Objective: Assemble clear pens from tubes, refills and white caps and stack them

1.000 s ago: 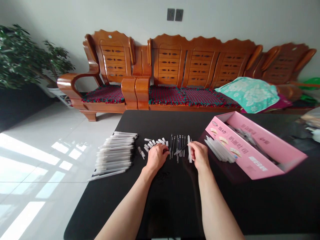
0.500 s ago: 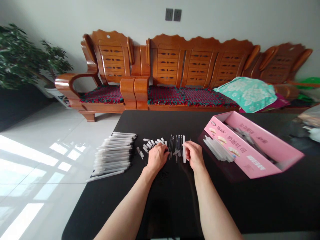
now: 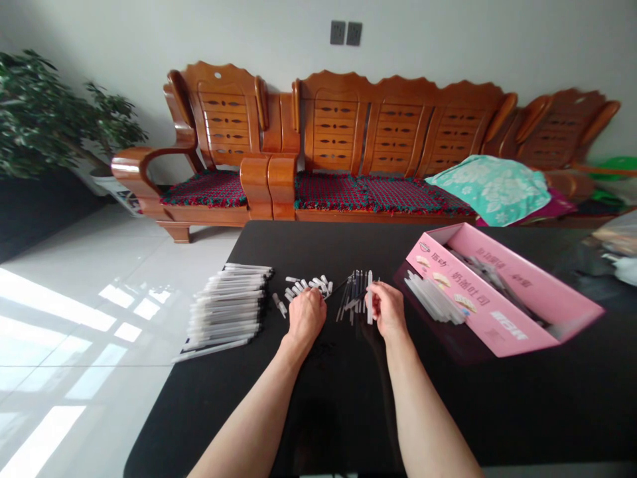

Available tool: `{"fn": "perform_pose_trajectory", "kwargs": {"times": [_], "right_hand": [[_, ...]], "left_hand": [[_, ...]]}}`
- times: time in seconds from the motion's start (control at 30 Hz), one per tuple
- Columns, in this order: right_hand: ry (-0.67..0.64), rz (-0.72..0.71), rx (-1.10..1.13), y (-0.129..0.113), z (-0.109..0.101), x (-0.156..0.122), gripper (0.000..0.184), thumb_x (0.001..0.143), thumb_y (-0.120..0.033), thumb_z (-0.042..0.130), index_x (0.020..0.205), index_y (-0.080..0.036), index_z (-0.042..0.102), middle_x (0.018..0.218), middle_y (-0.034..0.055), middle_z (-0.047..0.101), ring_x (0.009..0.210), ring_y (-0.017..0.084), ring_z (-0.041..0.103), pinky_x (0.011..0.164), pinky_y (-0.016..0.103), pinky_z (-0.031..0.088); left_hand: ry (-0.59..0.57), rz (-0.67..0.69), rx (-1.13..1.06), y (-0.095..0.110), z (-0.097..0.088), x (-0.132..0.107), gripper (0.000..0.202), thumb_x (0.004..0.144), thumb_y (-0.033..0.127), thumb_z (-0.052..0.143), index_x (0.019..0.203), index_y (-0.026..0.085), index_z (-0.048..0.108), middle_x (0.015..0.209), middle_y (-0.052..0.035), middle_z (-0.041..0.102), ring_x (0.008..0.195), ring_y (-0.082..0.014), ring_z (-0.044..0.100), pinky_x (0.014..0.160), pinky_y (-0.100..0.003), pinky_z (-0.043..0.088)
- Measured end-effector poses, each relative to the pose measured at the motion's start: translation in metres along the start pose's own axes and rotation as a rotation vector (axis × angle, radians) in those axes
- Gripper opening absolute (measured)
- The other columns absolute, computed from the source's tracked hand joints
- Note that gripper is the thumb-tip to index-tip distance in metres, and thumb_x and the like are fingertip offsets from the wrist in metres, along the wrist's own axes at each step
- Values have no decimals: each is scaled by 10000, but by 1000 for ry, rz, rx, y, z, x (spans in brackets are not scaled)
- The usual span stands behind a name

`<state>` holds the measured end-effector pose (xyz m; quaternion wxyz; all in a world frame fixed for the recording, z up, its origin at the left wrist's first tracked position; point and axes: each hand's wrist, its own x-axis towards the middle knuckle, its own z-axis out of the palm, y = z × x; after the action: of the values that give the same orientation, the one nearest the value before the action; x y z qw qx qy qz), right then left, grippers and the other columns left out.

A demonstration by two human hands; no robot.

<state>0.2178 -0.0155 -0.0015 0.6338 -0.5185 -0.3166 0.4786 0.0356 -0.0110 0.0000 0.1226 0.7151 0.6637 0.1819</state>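
In the head view my right hand (image 3: 389, 308) pinches a translucent white pen barrel (image 3: 369, 302), held upright. My left hand (image 3: 307, 315) is closed on a thin dark pen refill (image 3: 338, 287) that slants up to the right from its fingers. Between the hands several pen refills (image 3: 357, 285) lie side by side on the black table. Just beyond my left hand are loose white pen caps (image 3: 322, 284). Further left is a long row of capped pens (image 3: 231, 300). Right of my right hand lies a small stack of empty barrels (image 3: 432, 299).
A pink open cardboard box (image 3: 497, 312) with pen parts inside stands on the right of the black table (image 3: 343, 411). Behind the table is a wooden sofa (image 3: 388, 126) with a turquoise cushion (image 3: 497, 189). A potted plant (image 3: 54, 113) stands at the left.
My left hand has drawn slightly left, away from the refills, and a slanted refill now shows from its fingers. The right hand still holds the barrel, shifted slightly right.
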Motion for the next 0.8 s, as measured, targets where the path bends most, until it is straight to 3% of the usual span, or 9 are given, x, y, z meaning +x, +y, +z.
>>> {"fn": "perform_pose_trajectory", "kwargs": {"times": [0.2,0.33,0.5,0.8], "right_hand": [[110,-51,104,-1,-5,9,200,685,-321,701,684,-155,590,536,26,676,285,58,400,260,164,211],[137,-106,250,-1,-12,15,260,649,-312,769,783,-131,641,597,52,712,360,97,527,293,179,347],[210,-182,341,-1,-22,21,335,627,-306,804,864,-135,643,678,56,744,513,156,674,419,223,530],[264,-227,331,-1,-29,24,351,666,-356,806,854,-160,584,693,41,745,530,153,686,464,232,566]], "left_hand": [[52,-51,-269,-19,-13,2,169,850,214,566,842,169,729,793,-68,735,763,-197,681,731,-271,451],[16,-2,-419,-25,-18,0,160,837,233,587,824,165,732,727,-36,724,678,-158,665,674,-241,447],[-36,86,-463,-20,-18,-4,151,827,226,588,806,173,728,741,-28,728,690,-158,666,681,-241,462],[-42,138,-432,-20,-16,-6,131,816,207,591,802,181,718,773,-30,726,704,-164,658,680,-254,464]]}}
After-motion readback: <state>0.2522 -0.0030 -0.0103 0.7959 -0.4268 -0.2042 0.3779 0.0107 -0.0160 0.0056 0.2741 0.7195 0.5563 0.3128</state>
